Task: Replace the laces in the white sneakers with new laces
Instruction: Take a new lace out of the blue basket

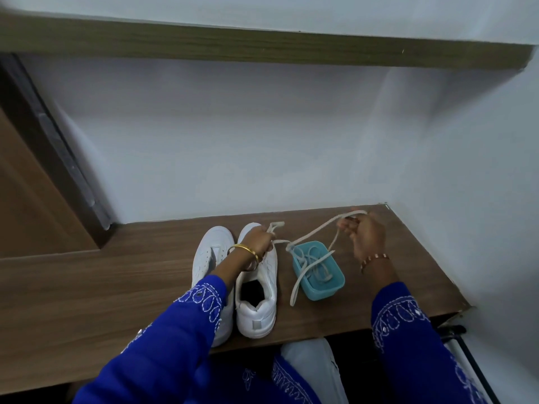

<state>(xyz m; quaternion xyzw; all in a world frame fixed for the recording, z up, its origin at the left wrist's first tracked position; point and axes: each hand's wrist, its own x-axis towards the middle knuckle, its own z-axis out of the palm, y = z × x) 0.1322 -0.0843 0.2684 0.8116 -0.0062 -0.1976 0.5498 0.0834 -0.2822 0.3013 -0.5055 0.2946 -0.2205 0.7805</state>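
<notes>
A person in blue embroidered sleeves is sorting a cream lace [313, 233] above a wooden surface [116, 281], the left hand [258, 239] pinching one end over the toe of the right-hand white sneaker [258, 290], the right hand [363, 230] gripping a raised loop. The other sneaker [210, 252] is standing just beside it. More lace is lying tangled in a teal tub [323, 287] nearby. Drawing the strand out slowly, keeping both ends apart, is probably the surest way to free the knot before threading.
</notes>
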